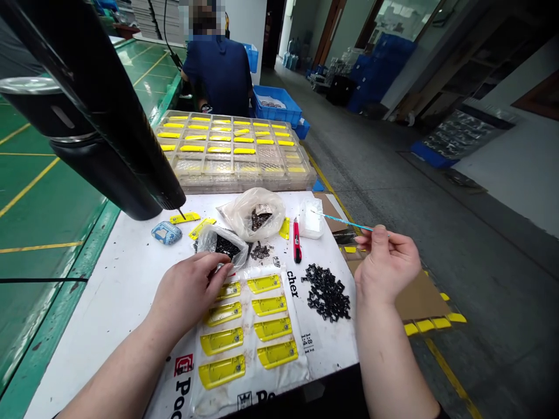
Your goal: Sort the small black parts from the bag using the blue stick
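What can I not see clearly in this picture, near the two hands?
All in the head view:
What the left hand may hold: its own fingers hide this.
The far tip of the thin blue stick in the right hand: too thin to make out.
The exact shape of the small black parts: too small.
The label in the plastic bag: too small to read.
The printed white sack: the bottom edge cuts off its words.

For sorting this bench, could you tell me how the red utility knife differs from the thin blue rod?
The red utility knife lies on the white bench; the thin blue rod is raised in the right hand. The knife is short and chunky; the rod is long and slim.
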